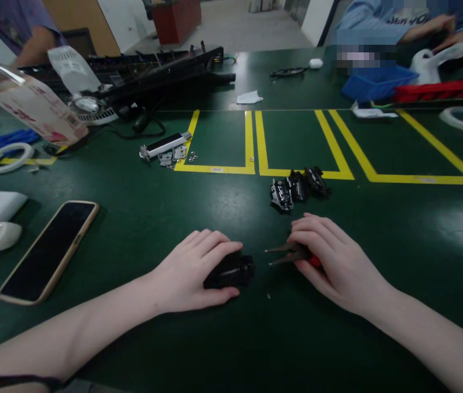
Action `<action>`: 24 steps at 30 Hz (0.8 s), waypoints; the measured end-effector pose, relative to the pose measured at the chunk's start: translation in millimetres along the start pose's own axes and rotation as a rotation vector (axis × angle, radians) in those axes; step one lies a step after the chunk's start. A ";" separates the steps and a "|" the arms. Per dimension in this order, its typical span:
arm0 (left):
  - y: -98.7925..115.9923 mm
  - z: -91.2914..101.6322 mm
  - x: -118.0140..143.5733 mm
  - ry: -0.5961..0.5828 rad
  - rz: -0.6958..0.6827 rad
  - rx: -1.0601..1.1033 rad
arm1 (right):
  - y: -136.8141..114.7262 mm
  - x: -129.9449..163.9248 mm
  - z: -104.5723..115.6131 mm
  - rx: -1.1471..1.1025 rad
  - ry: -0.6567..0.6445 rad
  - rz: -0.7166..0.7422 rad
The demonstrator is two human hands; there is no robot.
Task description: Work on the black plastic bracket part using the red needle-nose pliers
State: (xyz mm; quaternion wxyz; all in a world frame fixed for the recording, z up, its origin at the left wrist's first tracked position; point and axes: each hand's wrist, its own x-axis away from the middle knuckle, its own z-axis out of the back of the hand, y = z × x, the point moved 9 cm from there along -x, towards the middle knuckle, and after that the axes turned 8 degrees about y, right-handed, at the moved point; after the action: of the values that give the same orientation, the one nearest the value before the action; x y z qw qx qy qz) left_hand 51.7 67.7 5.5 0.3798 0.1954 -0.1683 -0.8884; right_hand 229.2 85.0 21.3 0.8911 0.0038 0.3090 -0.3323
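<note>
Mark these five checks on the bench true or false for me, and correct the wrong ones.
1. The left hand holds a black, roughly cylindrical part. True.
2. The right hand holds narrow-jawed metal pliers with a red handle. True.
3. The pliers' tips are closed together. False: they stand apart.
4. Three small, dark, irregular parts lie ahead of the right hand. True.
5. A flat, black-screened smartphone in a tan case lies right of both hands. False: the smartphone lies left of both.
</note>
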 end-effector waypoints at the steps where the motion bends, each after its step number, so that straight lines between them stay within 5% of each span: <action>1: 0.8 -0.4 -1.0 -0.002 -0.013 0.019 | 0.1 1.1 0.7 0.001 -0.005 0.009; 10: -8.3 2.3 -2.4 -0.040 0.092 0.246 | 3.9 10.1 0.8 0.017 -0.042 -0.023; 24: -15.1 -4.5 6.0 -0.091 0.124 0.249 | -8.8 -11.5 -7.9 0.023 -0.143 -0.038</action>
State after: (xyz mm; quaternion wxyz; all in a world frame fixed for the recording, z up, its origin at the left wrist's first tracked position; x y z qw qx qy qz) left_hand 40.8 72.5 -6.5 0.3987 0.1895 -0.3059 -0.8435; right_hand 213.0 86.6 23.0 0.9044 -0.0157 0.2406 -0.3521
